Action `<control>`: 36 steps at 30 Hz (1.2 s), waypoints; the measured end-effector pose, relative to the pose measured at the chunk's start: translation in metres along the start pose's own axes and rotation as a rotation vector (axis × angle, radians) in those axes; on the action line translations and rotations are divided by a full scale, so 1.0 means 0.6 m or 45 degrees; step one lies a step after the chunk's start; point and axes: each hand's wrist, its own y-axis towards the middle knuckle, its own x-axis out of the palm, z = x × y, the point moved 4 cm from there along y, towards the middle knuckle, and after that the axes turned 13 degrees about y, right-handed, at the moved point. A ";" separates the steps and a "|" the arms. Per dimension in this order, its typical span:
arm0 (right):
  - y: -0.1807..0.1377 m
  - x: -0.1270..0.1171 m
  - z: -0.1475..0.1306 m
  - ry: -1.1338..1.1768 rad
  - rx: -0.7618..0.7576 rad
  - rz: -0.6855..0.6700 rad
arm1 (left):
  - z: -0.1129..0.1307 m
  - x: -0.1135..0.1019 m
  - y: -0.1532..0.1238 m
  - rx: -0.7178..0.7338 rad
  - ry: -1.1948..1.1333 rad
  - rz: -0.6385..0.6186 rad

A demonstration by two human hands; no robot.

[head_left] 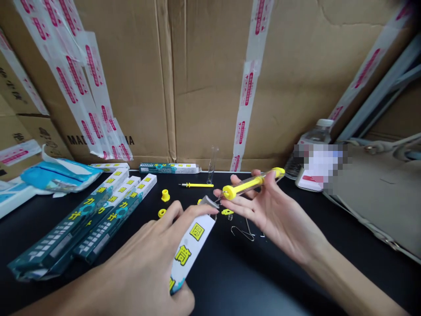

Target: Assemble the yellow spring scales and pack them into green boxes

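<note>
My left hand (154,250) is wrapped round a narrow white and teal carton (194,241) with yellow Chinese characters. The carton's top flap (209,201) stands up at the far end. In my right hand (269,210) is a tubular spring scale (246,185), clear with yellow ends, held slanted between thumb and fingers. A metal hook at its lower left end is close to the flap; whether they touch I cannot tell. On the black table beyond and between the hands lie yellow caps (165,195), a yellow rod (199,185), a small yellow plate (227,212) and wire hooks (243,234).
Several similar cartons (115,215) lie at the left beside a blue packet (61,175). Another carton (169,168) and an upright clear tube (212,166) are by the cardboard wall (207,87). At the right are a phone (312,175), a bottle (324,129) and a beige bag (378,193).
</note>
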 end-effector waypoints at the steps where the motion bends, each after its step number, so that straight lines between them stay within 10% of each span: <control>1: 0.000 0.001 -0.003 0.015 -0.020 -0.002 | -0.001 0.002 0.000 -0.012 0.001 -0.020; 36: -0.006 -0.007 0.038 -0.096 0.187 -0.011 | -0.028 0.071 -0.003 -0.007 -0.274 0.000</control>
